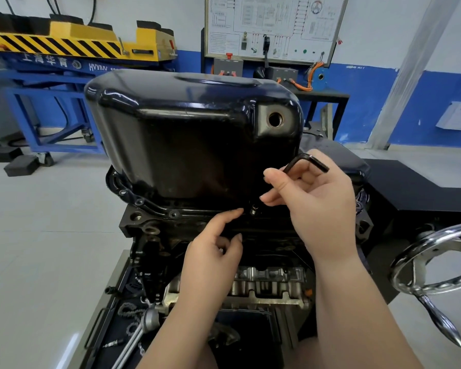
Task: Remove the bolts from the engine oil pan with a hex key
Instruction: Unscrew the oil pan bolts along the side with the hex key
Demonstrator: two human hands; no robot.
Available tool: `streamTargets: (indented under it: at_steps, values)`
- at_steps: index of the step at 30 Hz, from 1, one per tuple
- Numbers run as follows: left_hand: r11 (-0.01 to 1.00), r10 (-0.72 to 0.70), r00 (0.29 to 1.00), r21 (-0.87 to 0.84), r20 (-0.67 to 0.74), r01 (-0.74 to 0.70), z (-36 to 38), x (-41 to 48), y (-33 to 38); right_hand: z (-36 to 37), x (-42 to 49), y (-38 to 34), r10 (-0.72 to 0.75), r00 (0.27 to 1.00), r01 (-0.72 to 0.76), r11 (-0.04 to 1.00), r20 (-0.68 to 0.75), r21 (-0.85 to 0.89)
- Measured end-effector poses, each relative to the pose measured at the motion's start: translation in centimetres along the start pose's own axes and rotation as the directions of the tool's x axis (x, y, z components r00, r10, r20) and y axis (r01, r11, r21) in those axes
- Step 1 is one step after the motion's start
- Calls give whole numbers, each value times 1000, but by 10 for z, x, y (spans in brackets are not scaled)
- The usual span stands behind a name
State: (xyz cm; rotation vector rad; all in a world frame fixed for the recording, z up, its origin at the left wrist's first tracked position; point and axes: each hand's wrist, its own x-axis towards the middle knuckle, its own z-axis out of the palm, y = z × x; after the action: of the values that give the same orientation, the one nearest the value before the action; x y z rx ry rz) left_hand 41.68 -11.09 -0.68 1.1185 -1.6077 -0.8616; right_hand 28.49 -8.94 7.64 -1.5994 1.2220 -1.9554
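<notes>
A glossy black oil pan (192, 134) sits upside-down on an engine block (155, 230) at the centre. Several bolts (174, 214) stay seated along its near-left flange. One bolt (254, 209) stands raised out of the flange between my hands. My right hand (314, 201) grips a black L-shaped hex key (305, 162) in its curled fingers, just above and right of that bolt. My left hand (216, 241) reaches up with its index fingertip right beside the raised bolt; its other fingers are curled and seem to hold something small that I cannot make out.
A chrome handwheel (434, 265) with a pointed handle sticks out at the right. A ratchet and loose parts lie on the stand tray (133, 323) at lower left. A yellow-and-blue lift (64, 49) and a wiring panel (272, 27) stand behind.
</notes>
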Motion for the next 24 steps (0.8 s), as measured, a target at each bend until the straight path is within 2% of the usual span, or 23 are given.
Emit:
streamTargets:
  at_steps: [4,10,15,20,24]
  values:
    - [1000,-2,1000,0,0,2,-1,-1,1,1,-6,-2,-61,997,62,998,44,-15]
    - [1000,-6,1000,0,1,6,0,0,0,-2,-7,-1,-13,991,20,998,133,-54]
    - [1000,8,1000,8,2,-8,0,-1,1,0,-8,-2,-45,998,47,998,49,-44]
    - [1000,16,1000,10,4,-16,0,0,0,0,-5,0,0,999,1,1000,-50,23]
    - [1000,26,1000,6,6,-26,0,0,-1,1,-8,0,-9,1000,9,1000,15,14]
